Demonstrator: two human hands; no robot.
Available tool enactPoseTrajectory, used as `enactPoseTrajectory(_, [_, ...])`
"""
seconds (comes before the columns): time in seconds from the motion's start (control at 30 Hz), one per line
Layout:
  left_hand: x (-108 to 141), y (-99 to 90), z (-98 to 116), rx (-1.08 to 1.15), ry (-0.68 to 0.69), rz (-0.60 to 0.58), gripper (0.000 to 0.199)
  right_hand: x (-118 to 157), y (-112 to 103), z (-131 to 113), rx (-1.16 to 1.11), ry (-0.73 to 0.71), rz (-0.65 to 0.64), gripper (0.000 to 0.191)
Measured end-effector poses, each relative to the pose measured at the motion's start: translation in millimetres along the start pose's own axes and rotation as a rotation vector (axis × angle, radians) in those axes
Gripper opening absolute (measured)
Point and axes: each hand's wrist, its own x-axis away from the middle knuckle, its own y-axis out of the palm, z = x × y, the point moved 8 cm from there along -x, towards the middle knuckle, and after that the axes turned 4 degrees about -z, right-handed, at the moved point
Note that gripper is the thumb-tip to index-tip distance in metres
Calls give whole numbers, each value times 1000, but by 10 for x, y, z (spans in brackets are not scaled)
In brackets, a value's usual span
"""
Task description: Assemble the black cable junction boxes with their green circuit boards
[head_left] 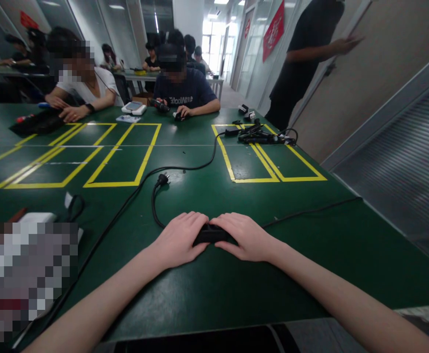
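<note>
A black power adapter brick lies near the middle of the green table. My left hand is wrapped round its left end, and my right hand round its right end, with the thumbs on the near side. From beneath my left hand a short black cable curls back to a black plug, its prongs facing right. Another thin cord runs from beside my right hand toward the table's right edge. My fingers hide both ends of the brick.
A long black cable crosses the table from lower left to a heap of black cables at the back right. Yellow tape marks rectangles. Blurred-out items lie at left. Two people work across the table; another stands at right.
</note>
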Motion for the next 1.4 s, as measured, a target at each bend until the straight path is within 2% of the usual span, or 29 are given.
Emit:
enactPoseTrajectory(0.17, [-5,42,58,-54,39,-46,13,10,38,-6,63,6,-42,31])
enactPoseTrajectory(0.43, [17,-19,121,-112,94,-66,23,30,39,-6,124,0,-51,33])
enactPoseTrajectory(0.67, [14,-6,97,-57,108,-49,34,39,38,6,135,8,-28,34])
enactPoseTrajectory(0.9, [14,-32,142,-36,148,-34,31,39,12,-45,86,-17,-49,33])
enactPoseTrajectory(1.2, [31,-70,122,-67,152,0,30,61,-99,-23,126,-42,18,32])
enactPoseTrajectory(1.4, [38,-90,125,-47,144,11,32,63,-93,-44,159,-49,38,35])
